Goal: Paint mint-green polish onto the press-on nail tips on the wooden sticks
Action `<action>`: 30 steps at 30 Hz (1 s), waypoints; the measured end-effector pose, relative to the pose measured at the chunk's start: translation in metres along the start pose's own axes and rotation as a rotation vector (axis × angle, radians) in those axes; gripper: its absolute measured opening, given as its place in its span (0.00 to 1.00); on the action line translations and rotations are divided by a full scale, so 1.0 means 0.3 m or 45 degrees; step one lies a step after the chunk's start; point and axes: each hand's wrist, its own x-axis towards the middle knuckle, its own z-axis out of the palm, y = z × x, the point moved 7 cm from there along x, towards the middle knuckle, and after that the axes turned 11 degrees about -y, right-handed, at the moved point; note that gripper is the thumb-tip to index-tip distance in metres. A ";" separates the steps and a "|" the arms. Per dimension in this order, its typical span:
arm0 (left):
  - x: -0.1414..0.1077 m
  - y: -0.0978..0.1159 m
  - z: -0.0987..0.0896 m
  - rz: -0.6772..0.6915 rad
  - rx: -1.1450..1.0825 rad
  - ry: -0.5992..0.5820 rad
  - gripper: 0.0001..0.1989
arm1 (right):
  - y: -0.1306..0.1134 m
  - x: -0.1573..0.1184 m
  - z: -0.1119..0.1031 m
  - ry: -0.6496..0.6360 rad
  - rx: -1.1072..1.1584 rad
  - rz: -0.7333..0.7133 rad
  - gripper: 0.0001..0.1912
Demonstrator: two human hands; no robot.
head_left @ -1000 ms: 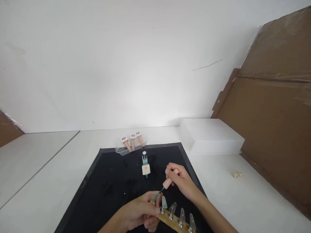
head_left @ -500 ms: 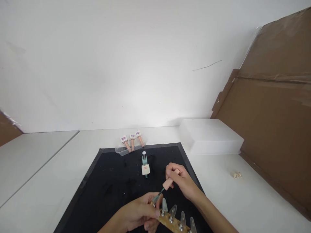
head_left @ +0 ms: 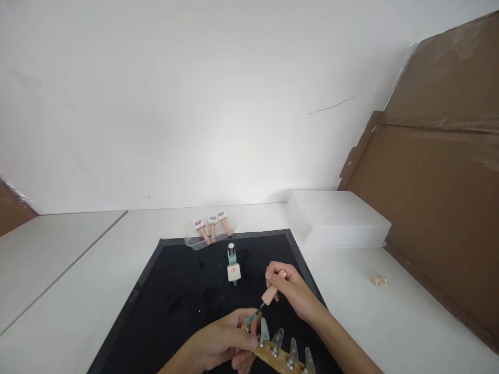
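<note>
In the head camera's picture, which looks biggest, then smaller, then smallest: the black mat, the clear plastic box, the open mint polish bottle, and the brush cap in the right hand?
1. black mat
2. clear plastic box
3. mint polish bottle
4. brush cap held in the right hand

The cap lies nearer the camera, so the last two places are unsure.

the scene is lit brightly and evenly; a soft glare is seen on the wall, and straight lines are bowed toward the picture's edges.
</note>
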 end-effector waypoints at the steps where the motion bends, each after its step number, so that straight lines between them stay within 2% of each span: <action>1: 0.001 0.001 0.001 0.000 0.010 0.002 0.12 | -0.002 -0.002 0.000 0.001 0.008 -0.013 0.15; 7: 0.006 0.008 0.002 -0.022 0.157 0.098 0.15 | -0.026 -0.011 0.028 -0.104 0.013 -0.067 0.20; 12: -0.007 -0.020 -0.030 -0.185 0.354 0.236 0.22 | -0.062 -0.021 0.050 -0.203 -0.013 -0.110 0.21; 18: -0.005 -0.026 -0.028 -0.226 0.423 0.184 0.22 | -0.062 -0.031 0.083 -0.396 -0.189 -0.097 0.19; 25: -0.010 -0.044 -0.041 -0.257 0.407 0.232 0.24 | -0.042 -0.019 0.033 -0.189 -0.240 -0.010 0.15; 30: -0.013 -0.040 -0.041 -0.276 0.443 0.225 0.25 | -0.065 -0.022 0.042 -0.233 -0.148 -0.128 0.17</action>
